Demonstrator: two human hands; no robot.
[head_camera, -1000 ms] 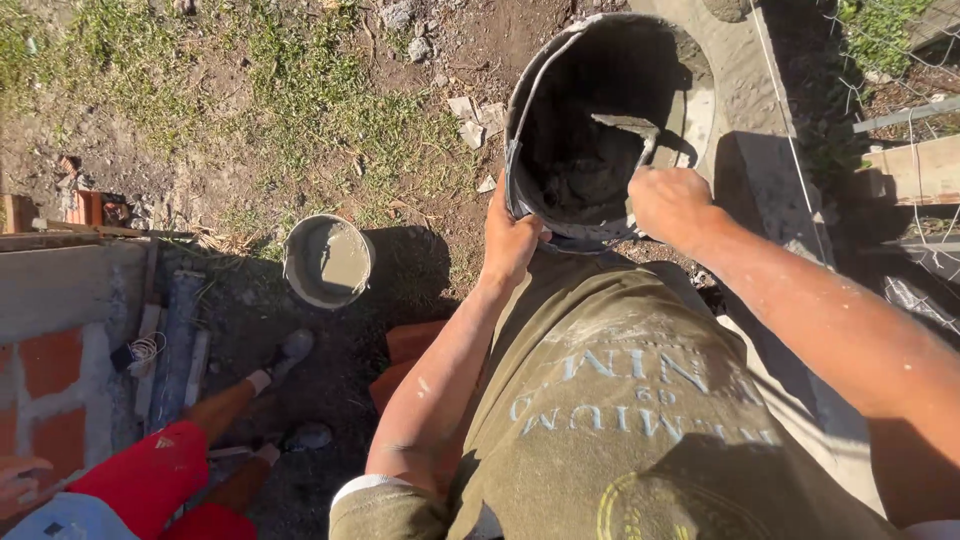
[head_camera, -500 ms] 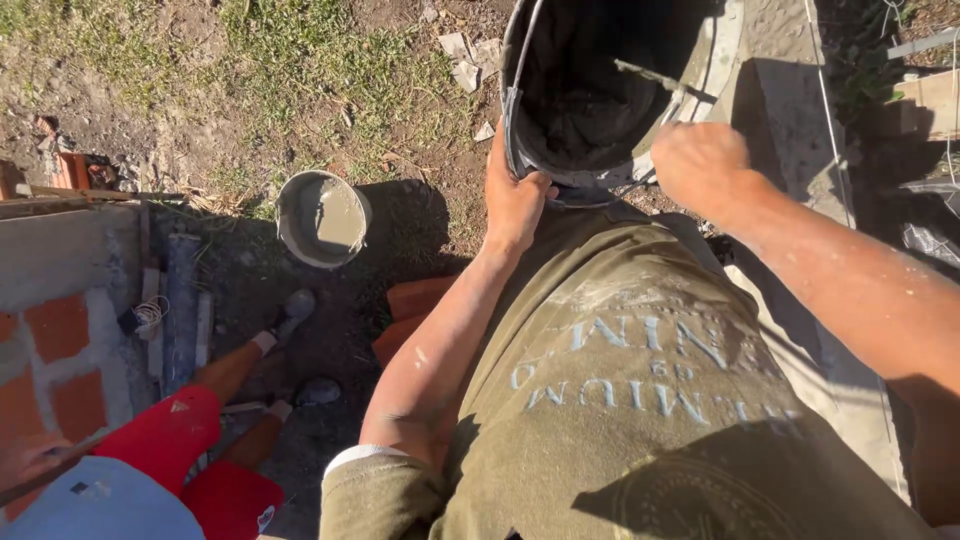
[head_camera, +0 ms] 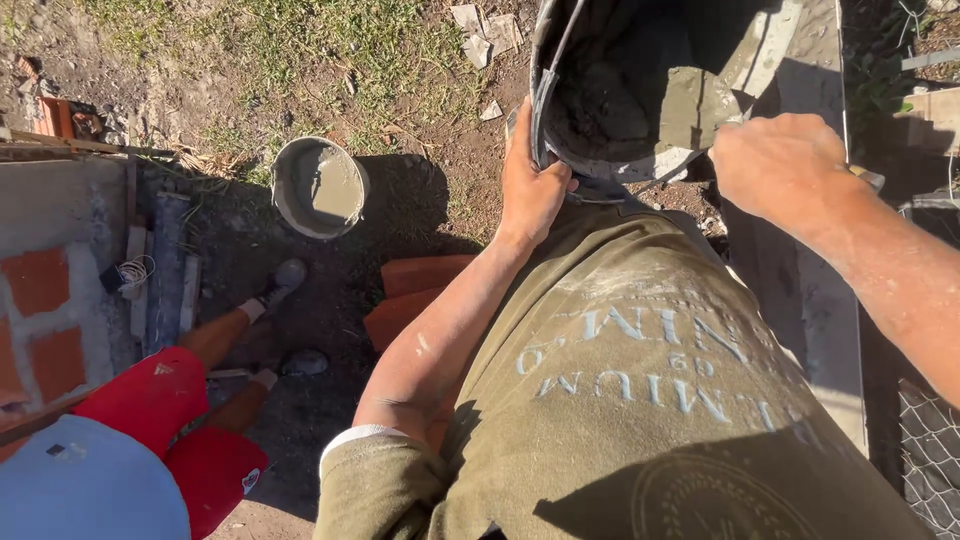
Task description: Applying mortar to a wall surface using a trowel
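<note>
The left hand point(head_camera: 533, 190) clamps the near rim of the dark bucket point(head_camera: 620, 100), fingers hooked over the edge, holding it tilted against the person's olive shirt point(head_camera: 650, 400). The right hand point(head_camera: 780, 165) is closed around a tool handle; the trowel blade point(head_camera: 700, 105) reaches down inside the bucket, where grey mortar point(head_camera: 590, 115) clings to the wall. It looks like the scraping step: working mortar off the inside and gathering it on the blade. The next move would call for a steady left-hand hold while the blade drags along the wall, so the load does not slip off. Beyond the bucket runs a grey concrete ledge point(head_camera: 800, 300), smeared and rough. Below, bare dirt and patchy grass point(head_camera: 300, 50), a second bucket point(head_camera: 318, 187) of wet grey mix standing in the shade, two orange bricks point(head_camera: 415, 290) beside it, and part of a brick wall point(head_camera: 40, 300) at the left. Another person in red shorts point(head_camera: 160, 410) stands down there.
</note>
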